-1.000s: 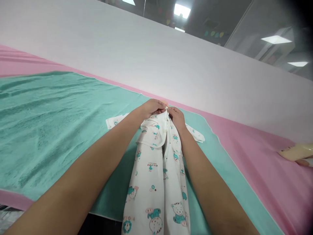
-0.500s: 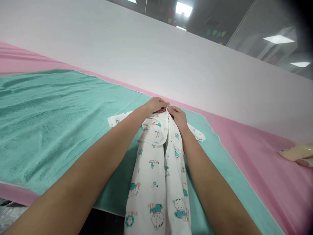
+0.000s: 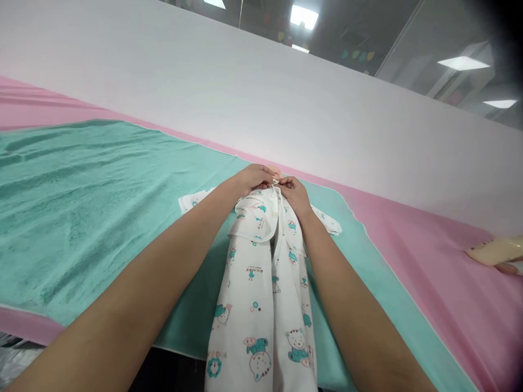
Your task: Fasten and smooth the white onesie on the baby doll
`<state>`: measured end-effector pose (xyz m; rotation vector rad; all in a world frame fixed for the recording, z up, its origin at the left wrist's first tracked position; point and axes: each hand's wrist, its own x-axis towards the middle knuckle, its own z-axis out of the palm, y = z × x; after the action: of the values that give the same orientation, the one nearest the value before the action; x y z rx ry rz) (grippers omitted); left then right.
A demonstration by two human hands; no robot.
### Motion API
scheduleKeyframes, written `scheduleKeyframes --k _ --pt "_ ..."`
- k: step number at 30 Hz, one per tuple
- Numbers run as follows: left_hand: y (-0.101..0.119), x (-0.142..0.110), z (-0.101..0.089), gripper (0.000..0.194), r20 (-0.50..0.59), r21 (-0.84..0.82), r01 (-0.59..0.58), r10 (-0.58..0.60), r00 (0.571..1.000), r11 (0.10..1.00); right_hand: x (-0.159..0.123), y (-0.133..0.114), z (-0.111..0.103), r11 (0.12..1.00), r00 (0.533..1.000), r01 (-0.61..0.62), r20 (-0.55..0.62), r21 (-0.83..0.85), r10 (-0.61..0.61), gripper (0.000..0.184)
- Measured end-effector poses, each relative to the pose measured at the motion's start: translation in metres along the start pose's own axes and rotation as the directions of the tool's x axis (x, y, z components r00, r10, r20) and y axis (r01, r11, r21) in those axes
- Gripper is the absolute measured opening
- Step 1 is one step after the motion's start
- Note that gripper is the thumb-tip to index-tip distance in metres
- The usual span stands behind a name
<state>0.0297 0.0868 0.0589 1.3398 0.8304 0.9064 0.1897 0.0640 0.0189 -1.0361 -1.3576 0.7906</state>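
A white baby outfit [image 3: 253,305] printed with teal and pink cartoon animals lies on its back, legs toward me, sleeves spread to both sides. At its collar, my left hand [image 3: 257,178] has its fingers closed on the neck edge. Opposite it, my right hand [image 3: 295,191] pinches the other side of the front opening, fingertips almost touching the left ones. A small pinkish, skin-toned shape [image 3: 275,170] shows just beyond my fingers; my hands hide most of it. The front flaps hang apart lower down.
Under the outfit spreads a teal towel [image 3: 102,218] over a pink cloth [image 3: 392,234]. A white wall [image 3: 245,92] with glass above it rises behind. At the right edge lies a pale, plastic-looking limb [image 3: 496,251], partly cut off.
My fingertips have parted slightly at the collar, and more of the pinkish shape behind them shows. The view has shifted a little; the outfit stays in place.
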Motion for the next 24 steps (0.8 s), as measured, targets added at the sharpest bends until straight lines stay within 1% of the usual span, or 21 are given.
scheduleKeyframes --k 3,5,7,9,11,12,13,14,16,18,21,23,24 --pt "0.002 -0.003 -0.001 0.014 0.081 -0.020 -0.028 0.030 0.996 0.999 -0.001 -0.002 0.000 1.000 1.000 -0.011 0.003 0.015 0.011 0.032" --pt "0.001 -0.004 0.000 0.016 0.065 0.002 -0.027 0.027 0.998 1.000 0.000 -0.001 0.000 0.999 1.000 -0.007 0.008 0.038 0.006 0.031" --pt "-0.002 -0.006 0.002 0.017 0.017 0.052 -0.043 0.042 0.999 0.998 0.000 0.000 0.001 0.999 1.000 0.008 -0.009 0.040 -0.007 0.030" --pt "-0.007 -0.011 0.005 0.015 -0.084 0.149 -0.112 0.126 0.989 0.983 -0.005 0.000 0.003 0.999 0.997 0.025 -0.077 -0.025 -0.027 0.027" --pt "-0.011 -0.020 0.008 0.010 -0.169 0.291 -0.204 0.260 0.951 0.935 -0.016 -0.005 0.006 0.988 0.987 0.035 -0.152 -0.151 -0.058 0.025" --pt "-0.012 -0.027 0.009 0.006 -0.179 0.363 -0.237 0.317 0.931 0.901 -0.023 -0.008 0.007 0.976 0.983 0.038 -0.167 -0.214 -0.075 0.023" --pt "-0.013 -0.034 0.009 0.003 -0.166 0.420 -0.256 0.351 0.921 0.870 -0.032 -0.013 0.008 0.961 0.983 0.047 -0.160 -0.273 -0.094 0.022" --pt "-0.013 -0.042 0.009 0.006 -0.135 0.459 -0.264 0.361 0.923 0.848 -0.041 -0.018 0.009 0.943 0.984 0.069 -0.131 -0.327 -0.117 0.022" --pt "-0.012 -0.057 0.008 0.011 -0.068 0.489 -0.253 0.326 0.943 0.835 -0.059 -0.028 0.012 0.893 0.983 0.135 -0.057 -0.429 -0.176 0.025" --pt "-0.010 -0.069 0.006 0.013 -0.021 0.486 -0.234 0.279 0.960 0.842 -0.071 -0.037 0.015 0.825 0.976 0.179 -0.006 -0.536 -0.216 0.029" --pt "-0.007 -0.076 0.006 0.014 0.024 0.494 -0.246 0.270 0.963 0.834 -0.079 -0.046 0.018 0.740 0.976 0.179 0.024 -0.648 -0.214 0.026" --pt "-0.007 -0.077 0.007 0.016 0.046 0.515 -0.274 0.293 0.955 0.812 -0.078 -0.048 0.018 0.733 0.979 0.173 0.036 -0.657 -0.199 0.018" --pt "-0.007 -0.076 0.008 0.018 0.065 0.521 -0.289 0.300 0.952 0.803 -0.077 -0.048 0.018 0.746 0.982 0.165 0.034 -0.645 -0.187 0.015"
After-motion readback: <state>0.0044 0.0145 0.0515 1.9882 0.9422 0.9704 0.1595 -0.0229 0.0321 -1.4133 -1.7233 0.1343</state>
